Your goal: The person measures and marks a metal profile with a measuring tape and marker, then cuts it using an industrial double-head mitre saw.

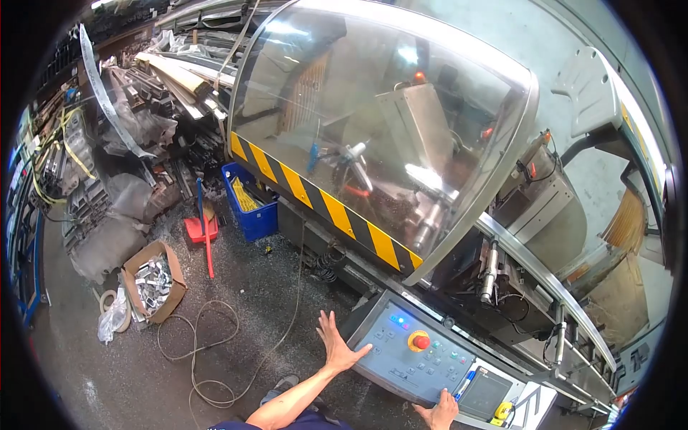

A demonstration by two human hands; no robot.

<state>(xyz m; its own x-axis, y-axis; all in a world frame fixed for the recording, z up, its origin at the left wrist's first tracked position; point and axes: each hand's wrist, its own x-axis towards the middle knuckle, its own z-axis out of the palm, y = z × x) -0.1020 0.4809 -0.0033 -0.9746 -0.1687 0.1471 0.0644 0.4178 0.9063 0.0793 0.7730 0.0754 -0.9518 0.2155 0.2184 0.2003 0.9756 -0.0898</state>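
My left hand [337, 349] is open with spread fingers, its thumb at the left edge of a grey control panel [387, 358]. At the panel's lower edge is my right hand [440, 413], thumb and fingers apart, holding nothing that I can see. A red stop button [421, 342] on a yellow ring sits between several small buttons, and blue lights glow at the panel's upper left. Right of my right hand lie a blue marker [466, 385], a dark screen-like rectangle [484, 393] and a yellow tape measure [504, 411].
A machine under a clear hood [344, 93] with a striped edge stands ahead. On the floor to the left are a box of metal pieces [174, 288], a blue bin [259, 221], a red dustpan [197, 229] and a looping cable [193, 351]. Metal profiles [175, 79] pile up behind.
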